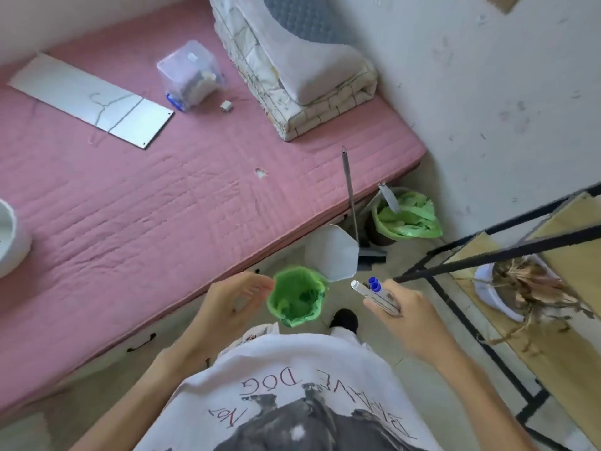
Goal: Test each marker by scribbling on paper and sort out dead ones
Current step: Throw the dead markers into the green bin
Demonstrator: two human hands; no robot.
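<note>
A bundle of markers (377,294) is gripped in the right hand (406,315), the fingers curled round the barrels. Two blue ends and one white end stick out past the fingers; how many markers are held in all cannot be told, since the rest of each barrel is hidden in the fist. Print on one barrel is seen but is too small to read.

The left hand (227,305) is held with fingers loosely spread and nothing in it, its fingertips just beside the rim of a small bin (297,297) lined with a green bag. The bin stands on the floor between the two hands; its contents are only a dark green blur. A dark foot (345,319) is seen just beside it, partly covered by the shirt (292,385).

A second bin (406,219) with a green liner is tucked at the corner of the pink bed (162,196), partly hidden behind the handle of a broom (350,193). A white lid-like shape (331,253) lies near it; what it is cannot be told.

On the bed lies a white sheet (87,99) with faint lines on it, beside a clear box (192,76) whose contents are blurred. A folded quilt (309,79) is stacked against the wall. At the left edge a white round object (9,242) is cut off. On the right, a black-framed shelf (487,255) bears a bowl of dry plant matter (527,284).
</note>
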